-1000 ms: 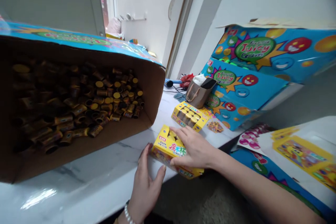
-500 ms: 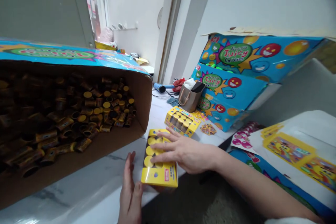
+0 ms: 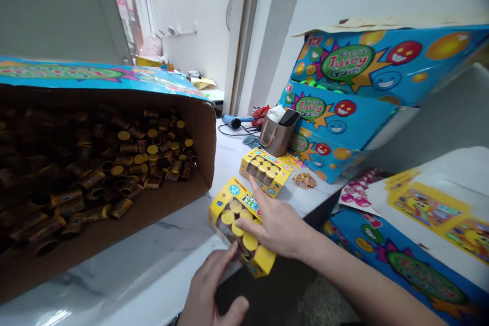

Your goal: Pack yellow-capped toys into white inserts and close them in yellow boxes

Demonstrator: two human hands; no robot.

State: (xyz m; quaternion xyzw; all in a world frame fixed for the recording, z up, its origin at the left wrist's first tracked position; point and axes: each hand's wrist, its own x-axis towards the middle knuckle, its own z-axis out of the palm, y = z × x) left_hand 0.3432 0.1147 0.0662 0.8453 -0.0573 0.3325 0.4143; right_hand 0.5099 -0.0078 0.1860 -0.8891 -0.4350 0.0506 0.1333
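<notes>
A yellow display box (image 3: 234, 216) of yellow-capped tubes stands at the table's front edge, turned at an angle, its cut-out window showing the caps. My right hand (image 3: 280, 224) grips its right side, the thumb over the caps and the index finger stretched along the far top. My left hand (image 3: 214, 290) is at the near left, fingertips against the box's lower side, thumb spread apart; nothing is held in it. Just behind stands a second yellow box (image 3: 264, 170) filled with similar tubes. Left of my hands, a large carton (image 3: 208, 142) lies open, with many loose yellow-brown tubes inside.
A brown paper bag (image 3: 275, 137) stands behind the boxes, near a blue cylindrical tool (image 3: 232, 121) with a black cable. Small wrapped pieces (image 3: 304, 180) lie to the right. Blue gum cartons (image 3: 340, 107) are stacked against the wall; flat yellow printed card (image 3: 424, 206) lies at right.
The yellow box has turned, and its printed top panel now shows. My right hand shifted from lying over the caps to gripping its side. My left hand moved right, to the box's near side.
</notes>
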